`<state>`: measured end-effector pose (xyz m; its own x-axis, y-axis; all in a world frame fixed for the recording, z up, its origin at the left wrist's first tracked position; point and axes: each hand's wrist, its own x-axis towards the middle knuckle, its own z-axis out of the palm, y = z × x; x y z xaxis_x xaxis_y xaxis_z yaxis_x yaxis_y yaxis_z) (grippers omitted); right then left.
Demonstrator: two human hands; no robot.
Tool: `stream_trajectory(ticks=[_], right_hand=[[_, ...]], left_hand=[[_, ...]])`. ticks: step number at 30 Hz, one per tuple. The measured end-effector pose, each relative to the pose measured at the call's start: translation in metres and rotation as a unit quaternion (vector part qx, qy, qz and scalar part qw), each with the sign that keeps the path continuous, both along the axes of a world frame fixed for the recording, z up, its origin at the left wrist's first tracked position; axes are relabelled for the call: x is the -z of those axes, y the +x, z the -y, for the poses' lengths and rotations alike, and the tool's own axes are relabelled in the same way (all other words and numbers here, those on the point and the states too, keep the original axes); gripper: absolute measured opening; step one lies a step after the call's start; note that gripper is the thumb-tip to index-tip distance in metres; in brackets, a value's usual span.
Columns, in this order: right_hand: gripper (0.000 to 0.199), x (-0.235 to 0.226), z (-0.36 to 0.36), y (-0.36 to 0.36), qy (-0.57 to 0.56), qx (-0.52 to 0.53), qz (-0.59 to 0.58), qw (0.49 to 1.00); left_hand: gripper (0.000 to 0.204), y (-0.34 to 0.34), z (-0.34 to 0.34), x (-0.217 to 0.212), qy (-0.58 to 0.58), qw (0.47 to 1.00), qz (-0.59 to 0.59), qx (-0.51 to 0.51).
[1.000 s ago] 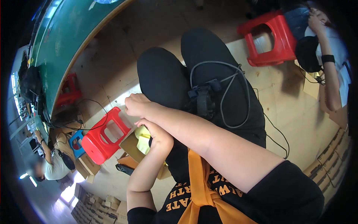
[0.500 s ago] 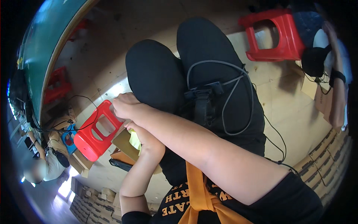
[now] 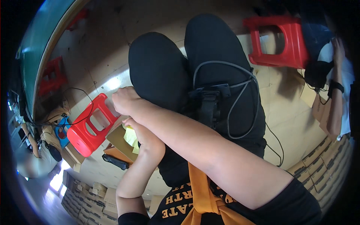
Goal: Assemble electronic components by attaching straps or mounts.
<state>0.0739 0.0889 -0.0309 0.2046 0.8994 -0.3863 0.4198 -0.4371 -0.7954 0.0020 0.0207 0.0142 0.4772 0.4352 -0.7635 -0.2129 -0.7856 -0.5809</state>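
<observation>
My right forearm crosses over my left one, toward the left side of my lap. My right hand [image 3: 126,101] is closed, its fingers curled beyond my left knee; anything in them is hidden. Just below it, my left hand [image 3: 140,130] is closed too, its fingertips partly covered by my right wrist. Whatever it pinches cannot be made out. Beside my left hand stands an open cardboard box [image 3: 119,138] with something yellow [image 3: 131,139] inside. A red plastic stool [image 3: 80,137] is nearest to both hands on the left.
On my lap lies a black strapped device [image 3: 210,93] with a grey cable [image 3: 229,83]. A green table [image 3: 41,33] edges the upper left. Another red stool [image 3: 299,41] and a seated person [image 3: 335,86] are at right. Stacked cartons [image 3: 318,161] fill the lower right; another person [image 3: 35,161] is far left.
The view has shifted slightly, so the stools and box sit a little further left. Both hands stay close together in nearly the same pose.
</observation>
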Motion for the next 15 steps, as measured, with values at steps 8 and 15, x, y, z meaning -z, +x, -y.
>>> stream_trajectory(ticks=[8, 15], right_hand=[[0.024, -0.004, -0.001, 0.014, -0.012, 0.172, -0.144, 0.975], [0.018, -0.138, 0.057, 0.137, 0.123, 0.033, -0.140, 0.982]], left_hand=[[0.036, 0.010, 0.003, 0.000, 0.027, 0.999, 0.043, -0.003], [0.043, 0.023, 0.016, -0.021, 0.108, 0.990, 0.080, 0.035]])
